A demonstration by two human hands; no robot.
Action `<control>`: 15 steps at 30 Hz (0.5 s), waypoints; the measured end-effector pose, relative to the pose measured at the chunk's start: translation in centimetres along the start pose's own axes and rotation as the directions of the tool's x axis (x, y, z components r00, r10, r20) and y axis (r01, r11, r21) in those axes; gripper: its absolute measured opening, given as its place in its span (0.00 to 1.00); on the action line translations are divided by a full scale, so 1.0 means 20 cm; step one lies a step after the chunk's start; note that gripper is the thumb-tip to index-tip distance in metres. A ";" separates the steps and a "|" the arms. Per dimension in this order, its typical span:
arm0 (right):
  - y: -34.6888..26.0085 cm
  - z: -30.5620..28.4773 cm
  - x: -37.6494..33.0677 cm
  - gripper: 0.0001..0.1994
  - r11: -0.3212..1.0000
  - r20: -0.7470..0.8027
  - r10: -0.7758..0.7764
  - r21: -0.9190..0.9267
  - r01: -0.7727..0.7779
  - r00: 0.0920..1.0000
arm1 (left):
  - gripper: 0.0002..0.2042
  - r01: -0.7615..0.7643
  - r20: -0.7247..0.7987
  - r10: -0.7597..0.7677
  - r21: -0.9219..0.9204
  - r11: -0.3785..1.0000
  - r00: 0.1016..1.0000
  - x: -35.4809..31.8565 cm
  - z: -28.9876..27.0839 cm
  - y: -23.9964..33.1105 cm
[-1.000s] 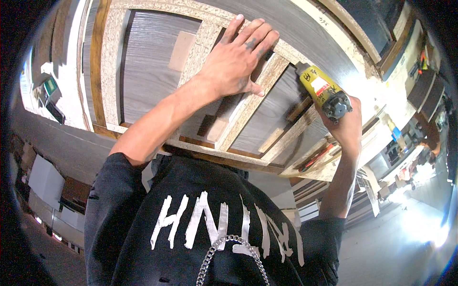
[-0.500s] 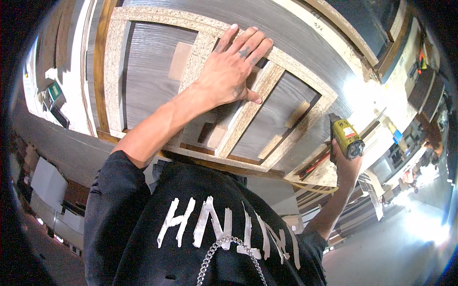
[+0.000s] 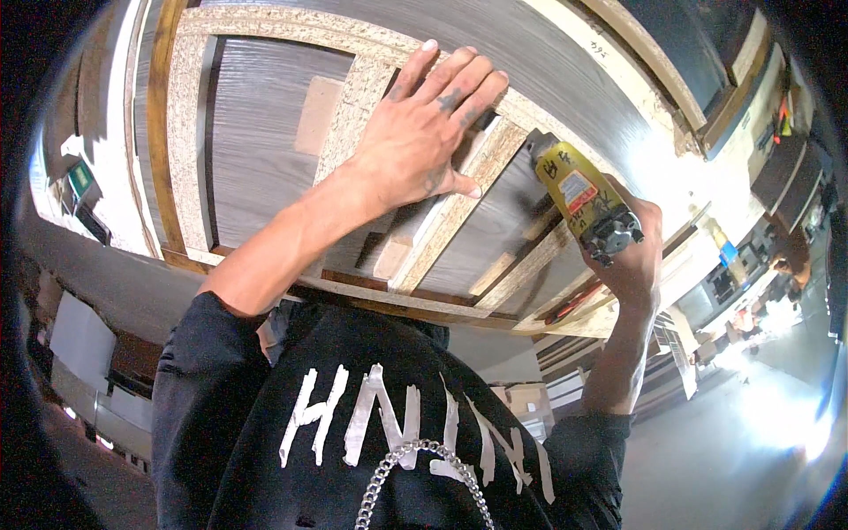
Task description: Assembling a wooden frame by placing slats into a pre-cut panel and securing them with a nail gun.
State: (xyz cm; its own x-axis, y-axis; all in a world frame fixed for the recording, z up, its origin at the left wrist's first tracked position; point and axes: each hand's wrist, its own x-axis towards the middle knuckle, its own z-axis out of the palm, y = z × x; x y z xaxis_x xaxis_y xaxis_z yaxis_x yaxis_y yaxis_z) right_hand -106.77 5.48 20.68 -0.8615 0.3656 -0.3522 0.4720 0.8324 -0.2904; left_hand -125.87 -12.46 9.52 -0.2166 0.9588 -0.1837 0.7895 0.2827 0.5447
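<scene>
head view | left hand pressed flat, fingers spread, on chipboard frame over grey panel | right hand clamped on yellow drill (bit hidden) at right slat | step: fastening; next: steady, square aim

The chipboard frame divides the grey panel into recessed bays. The left bay lies open, with only a small flat brown patch in it. The left hand covers the middle rail, blocking that crossing. The yellow power tool in the right hand fills the right bay's upper end; short wood blocks clutter its lower end.
</scene>
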 end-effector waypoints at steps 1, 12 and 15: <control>-0.01 0.00 0.04 0.28 1.000 0.009 -0.005 -0.002 0.005 1.000 | 0.59 -0.010 -0.001 0.010 -0.025 1.000 1.000 0.00 0.00 0.00; 0.03 0.06 0.06 0.29 0.948 0.153 0.012 0.314 -0.060 0.988 | 0.59 0.014 0.005 -0.014 -0.031 0.999 1.000 0.00 0.01 0.00; 0.03 0.06 0.07 0.30 0.946 0.171 0.024 0.316 -0.078 0.985 | 0.59 0.010 0.014 -0.009 -0.053 0.999 1.000 0.01 0.01 0.00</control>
State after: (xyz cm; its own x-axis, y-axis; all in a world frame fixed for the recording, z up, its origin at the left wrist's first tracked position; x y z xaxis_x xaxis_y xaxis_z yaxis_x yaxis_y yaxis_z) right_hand -107.55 6.01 19.00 -0.8054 0.3091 -0.5058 0.5724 0.6273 -0.5281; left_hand -125.82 -12.29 9.41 -0.2160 0.9558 -0.1996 0.7556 0.2931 0.5857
